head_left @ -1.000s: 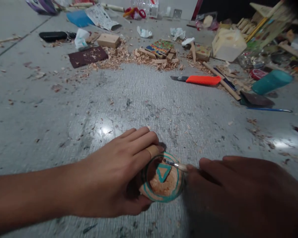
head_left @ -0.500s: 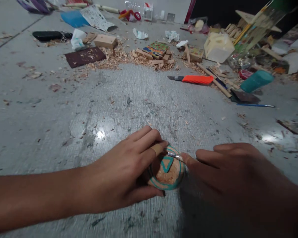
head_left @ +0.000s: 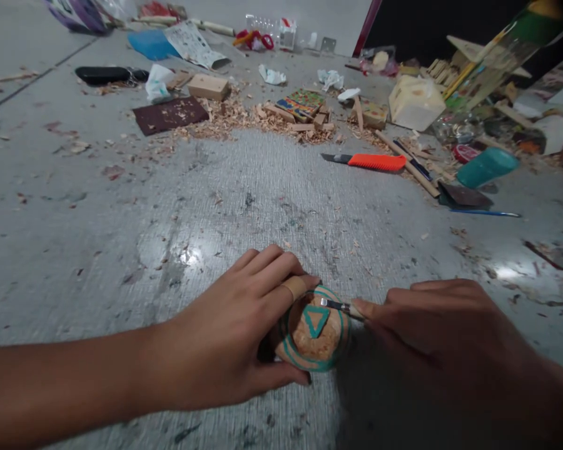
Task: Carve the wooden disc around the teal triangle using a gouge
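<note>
Low in the middle of the head view lies a round wooden disc (head_left: 326, 345) with teal rings near its rim and a teal triangle at its centre; the wood around the triangle looks hollowed. My left hand (head_left: 244, 325) is closed on its left side, thumb below and fingers above, with a tan band around one finger. In my right hand (head_left: 441, 331) is a small chisel (head_left: 340, 305), gripped near its metal blade. Its flat tip is over the disc, just above the triangle; whether it touches the wood I cannot tell. The right fingers hide most of the handle.
An orange-handled craft knife (head_left: 375, 162) lies beyond the disc. Behind it are wood shavings (head_left: 244, 119), dark sandpaper (head_left: 171, 114), a wooden block (head_left: 209, 87) and a patterned box (head_left: 301, 104). To the right are a teal cylinder (head_left: 488, 167) and a thin blue stick (head_left: 485, 213).
The chisel tip has drawn back slightly from my left fingers and shows more of its blade. The whole view has shifted a little; my left hand keeps its hold on the disc.
</note>
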The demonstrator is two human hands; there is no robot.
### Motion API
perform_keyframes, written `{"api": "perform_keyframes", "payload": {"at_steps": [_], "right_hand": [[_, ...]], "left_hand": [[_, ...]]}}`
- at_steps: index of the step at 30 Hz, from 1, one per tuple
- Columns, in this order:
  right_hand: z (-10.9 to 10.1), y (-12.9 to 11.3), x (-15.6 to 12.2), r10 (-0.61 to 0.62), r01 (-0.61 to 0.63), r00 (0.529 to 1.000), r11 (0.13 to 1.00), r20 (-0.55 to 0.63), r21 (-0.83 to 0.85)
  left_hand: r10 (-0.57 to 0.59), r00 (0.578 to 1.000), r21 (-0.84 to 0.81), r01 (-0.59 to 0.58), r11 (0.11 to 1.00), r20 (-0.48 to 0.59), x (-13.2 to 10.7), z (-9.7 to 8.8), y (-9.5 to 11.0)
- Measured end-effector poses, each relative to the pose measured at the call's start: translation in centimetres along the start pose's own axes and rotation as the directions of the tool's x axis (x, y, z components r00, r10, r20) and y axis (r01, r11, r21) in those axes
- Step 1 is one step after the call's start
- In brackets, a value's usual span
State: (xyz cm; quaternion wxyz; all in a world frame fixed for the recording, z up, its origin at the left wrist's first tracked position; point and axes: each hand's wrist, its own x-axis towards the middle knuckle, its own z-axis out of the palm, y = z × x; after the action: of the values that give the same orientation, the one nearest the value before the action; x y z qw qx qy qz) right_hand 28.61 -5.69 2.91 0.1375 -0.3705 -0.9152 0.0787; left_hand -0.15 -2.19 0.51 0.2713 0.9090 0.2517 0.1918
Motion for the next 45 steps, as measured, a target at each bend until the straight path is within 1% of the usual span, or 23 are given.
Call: {"api": "perform_keyframes", "payload": {"at_steps": [5, 10, 12, 14, 15, 18, 20, 22, 24, 29, 33, 37, 42, 45], "right_hand": [[-0.8, -0.3, 0.7, -0.067, 0.073, 0.997, 0.987, 0.050, -0.146], [-1.9, -1.0, 2.0, -0.068, 0.087, 0.986, 0.989, 0.155, -0.123], [-2.2, -1.1, 2.4, -0.072, 0.097, 0.977, 0.989, 0.202, -0.115], [-2.2, -0.8, 2.6, -0.086, 0.110, 0.972, 0.989, 0.220, -0.100], [-2.0, -0.6, 2.7, -0.101, 0.122, 0.973, 0.988, 0.207, -0.091], [-0.7, -0.1, 2.3, -0.152, 0.161, 0.985, 0.982, 0.085, -0.102], [0.4, -0.1, 1.7, -0.135, 0.136, 0.991, 0.986, 0.013, -0.098], [1.2, -0.3, 1.1, -0.069, 0.068, 0.997, 0.995, -0.017, -0.069], [1.9, -0.6, 0.7, -0.034, 0.032, 0.998, 0.998, -0.045, -0.057], [2.5, -0.8, 0.1, -0.068, 0.054, 0.992, 0.990, -0.106, -0.132], [1.9, -0.4, -0.4, -0.074, 0.064, 0.993, 0.992, -0.087, -0.113], [0.9, -0.1, -0.3, -0.024, 0.020, 0.998, 0.997, -0.051, -0.078], [-0.5, -0.3, 1.1, -0.018, 0.018, 1.000, 0.999, 0.008, -0.030], [-1.6, -0.6, 2.3, -0.033, 0.036, 0.996, 0.998, 0.088, -0.042]], "left_hand": [[0.011, 1.000, -0.008, -0.011, 1.000, 0.005, -0.1, 0.0, -0.1], [0.050, 0.999, -0.067, -0.049, 0.997, 0.012, 0.1, 0.1, -0.3], [0.058, 0.998, -0.103, -0.055, 0.993, 0.025, 0.3, 0.1, -0.3], [0.061, 0.997, -0.115, -0.056, 0.992, 0.039, 0.4, 0.0, -0.3], [0.056, 0.997, -0.111, -0.050, 0.992, 0.045, 0.4, -0.1, -0.2], [0.054, 0.997, -0.102, -0.049, 0.994, 0.052, 0.3, -0.1, -0.2], [0.066, 0.997, -0.102, -0.061, 0.993, 0.047, 0.2, -0.1, -0.2], [0.063, 0.997, -0.103, -0.058, 0.993, 0.041, 0.0, 0.0, -0.2], [0.039, 0.999, -0.100, -0.036, 0.994, 0.030, -0.1, 0.2, -0.3], [0.014, 1.000, -0.069, -0.015, 0.998, -0.016, -0.3, 0.6, -0.6], [-0.007, 1.000, -0.045, 0.006, 0.999, -0.022, -0.2, 0.6, -0.5], [-0.013, 1.000, -0.069, 0.012, 0.998, -0.018, 0.0, 0.4, -0.5], [-0.022, 1.000, -0.083, 0.021, 0.996, -0.014, 0.0, 0.3, -0.4], [0.007, 1.000, -0.057, -0.008, 0.998, -0.020, 0.0, 0.4, -0.6]]}}
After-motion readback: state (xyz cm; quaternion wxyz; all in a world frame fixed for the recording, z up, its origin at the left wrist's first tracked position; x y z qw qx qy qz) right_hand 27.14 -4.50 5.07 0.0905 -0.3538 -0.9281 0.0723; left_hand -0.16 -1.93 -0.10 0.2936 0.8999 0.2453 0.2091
